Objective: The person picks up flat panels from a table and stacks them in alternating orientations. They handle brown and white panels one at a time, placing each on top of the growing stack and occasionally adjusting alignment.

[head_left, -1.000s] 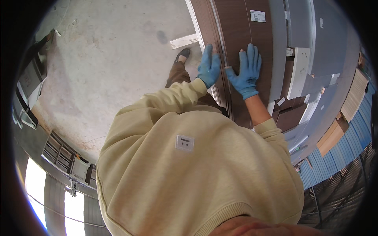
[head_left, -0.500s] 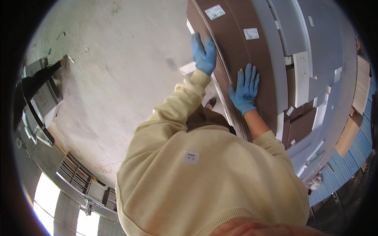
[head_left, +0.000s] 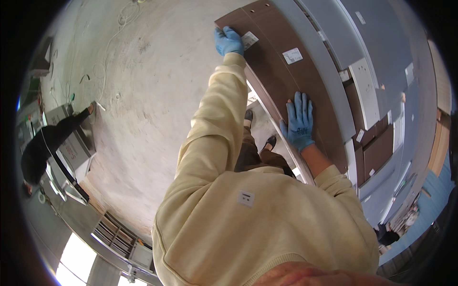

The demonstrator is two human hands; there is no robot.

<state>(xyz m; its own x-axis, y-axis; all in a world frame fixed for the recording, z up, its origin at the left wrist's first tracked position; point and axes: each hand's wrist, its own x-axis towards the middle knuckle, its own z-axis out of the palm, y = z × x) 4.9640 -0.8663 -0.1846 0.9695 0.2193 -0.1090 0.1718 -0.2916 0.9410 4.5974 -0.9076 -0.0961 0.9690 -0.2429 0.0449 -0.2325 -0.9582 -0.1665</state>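
Note:
A long dark-brown panel [head_left: 276, 71] with small holes near its far end lies in front of me, on my right side. It carries two white labels. My left hand [head_left: 229, 43], in a blue glove, is closed over the panel's left edge near its far corner; the glove hides part of the fingers. My right hand [head_left: 299, 121], in a blue glove too, rests flat on the panel's top face, fingers stretched out and slightly apart.
Grey panels [head_left: 329, 28] and a white strip of board [head_left: 365, 90] lie right of the brown panel. Thin cables run over the concrete floor [head_left: 143, 86] on the left. A person in black [head_left: 52, 145] bends beside grey cartons [head_left: 71, 136] at the far left.
My left hand has moved farther along the panel's left edge toward its far corner, and its fingers have closed over the edge. My right hand stays flat on the panel.

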